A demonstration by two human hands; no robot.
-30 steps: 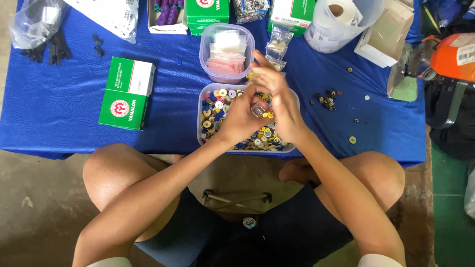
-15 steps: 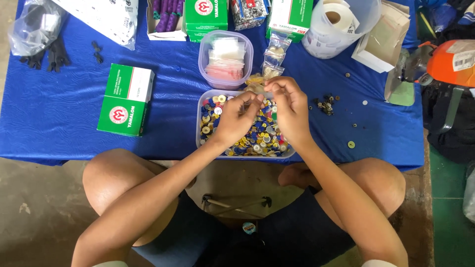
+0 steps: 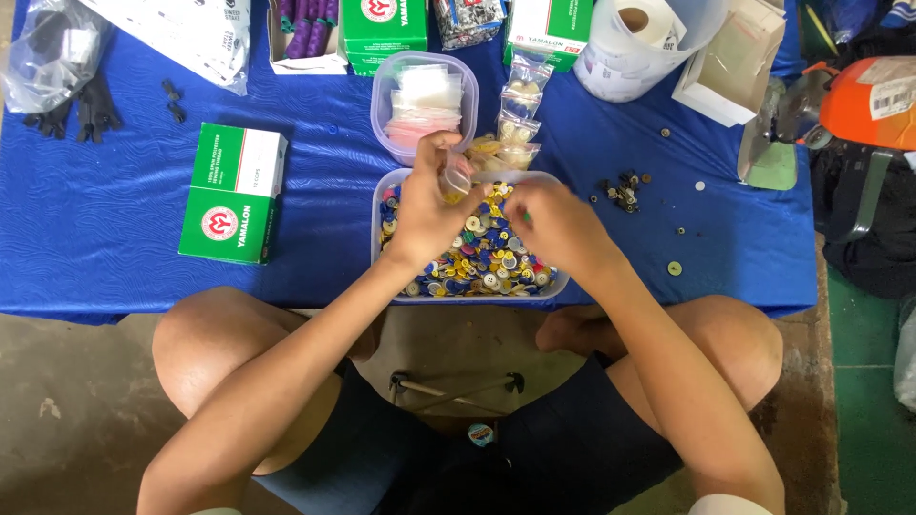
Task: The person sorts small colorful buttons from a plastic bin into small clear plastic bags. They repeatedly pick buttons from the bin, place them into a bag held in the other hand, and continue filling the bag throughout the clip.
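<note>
A clear plastic tub (image 3: 551, 282) full of mixed coloured buttons sits at the near edge of the blue-covered table (image 3: 114, 210). My left hand (image 3: 429, 200) hovers over its left half and holds a small clear plastic bag (image 3: 458, 174) upright between thumb and fingers. My right hand (image 3: 551, 227) is over the right half of the tub, fingers curled down and pinched together just above the buttons. Whether it holds a button I cannot tell. Several small filled bags (image 3: 520, 114) lie just behind the tub.
Behind the tub stands a smaller clear container (image 3: 384, 105) of empty bags. Two green and white boxes (image 3: 234, 193) lie to the left, black gloves (image 3: 72, 114) far left. Loose dark buttons (image 3: 622, 191) lie to the right. A tape roll (image 3: 637, 21) and more boxes line the back edge.
My left hand has risen a little with the small bag, and my right hand has drawn away from it and dropped toward the buttons. The view has shifted slightly.
</note>
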